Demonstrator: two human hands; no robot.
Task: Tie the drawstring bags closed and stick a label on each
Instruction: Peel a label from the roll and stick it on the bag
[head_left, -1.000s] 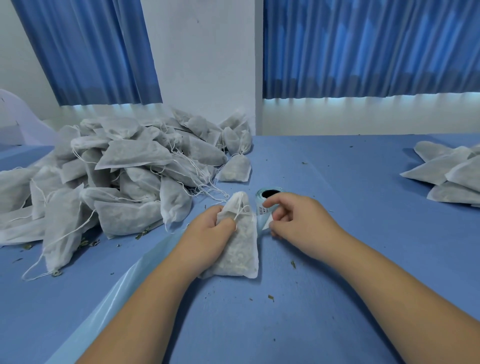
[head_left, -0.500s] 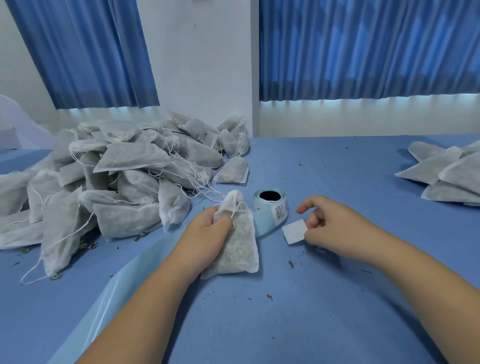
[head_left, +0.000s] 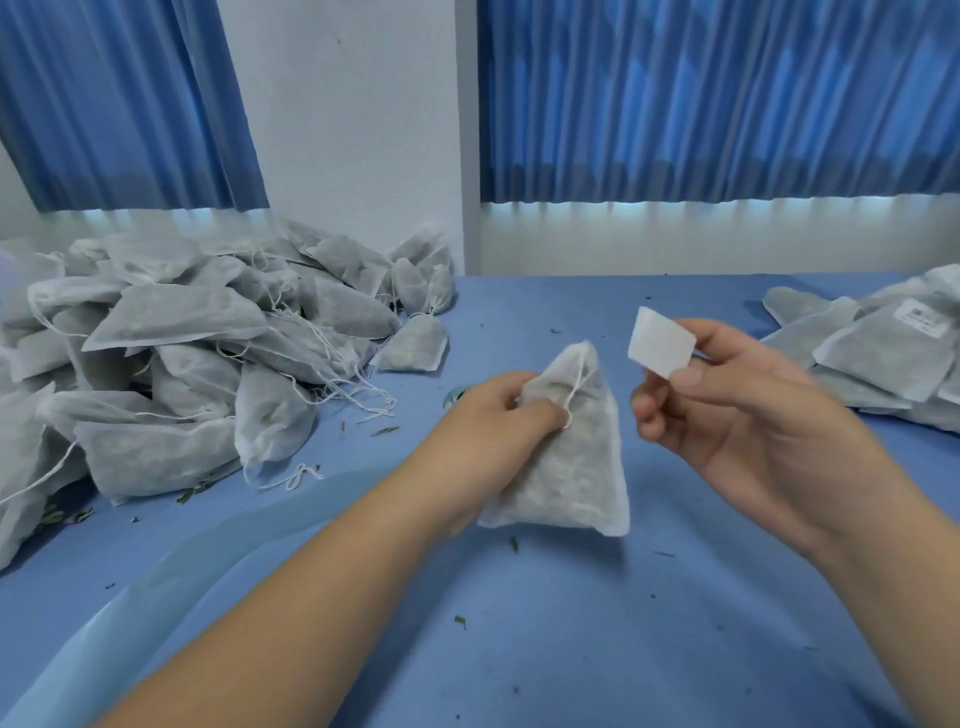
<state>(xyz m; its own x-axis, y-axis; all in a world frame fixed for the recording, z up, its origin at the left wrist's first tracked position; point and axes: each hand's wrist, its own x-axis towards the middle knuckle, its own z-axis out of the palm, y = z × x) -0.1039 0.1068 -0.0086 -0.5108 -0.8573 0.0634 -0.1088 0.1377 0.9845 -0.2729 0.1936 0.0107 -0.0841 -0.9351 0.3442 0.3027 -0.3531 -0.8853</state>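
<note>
Behind, blue curtains (head_left: 717, 98) overhang the blue table (head_left: 545, 639).

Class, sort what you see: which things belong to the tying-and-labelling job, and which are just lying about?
Job: bag gripped by the left hand; label pinched by the right hand; pile of bags at left; bags at right, one showing a label.
Lying about: leaf scraps on the table; pale plastic sheet; blue curtains.

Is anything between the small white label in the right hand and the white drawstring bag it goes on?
Nothing visible. The small white rectangular label, pinched by the right hand, is beside the white fabric drawstring bag gripped by the left hand, only air between them.
</note>
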